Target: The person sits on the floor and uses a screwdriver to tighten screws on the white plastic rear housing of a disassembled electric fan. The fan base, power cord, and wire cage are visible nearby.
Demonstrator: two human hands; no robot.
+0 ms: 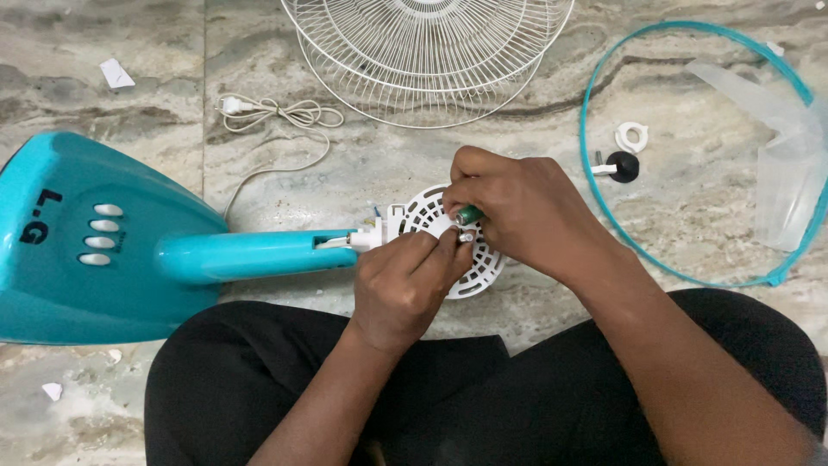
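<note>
A teal fan stand [129, 250] lies on its side on the marble floor, its neck pointing right. At the neck's end sits a round white vented motor cover [477, 267]. My right hand [509, 211] grips a green-handled screwdriver [469, 214], its tip down on the cover. My left hand [405, 285] pinches a small metal part against the cover just beside the tip. Both hands hide most of the cover's middle.
White wire fan grilles [423, 60] lie at the top. A teal ring [604, 185] at right encloses a clear blade [789, 173], a black knob [623, 166] and a white nut [631, 135]. A coiled white cord [276, 112] lies upper left. My black-clad legs fill the bottom.
</note>
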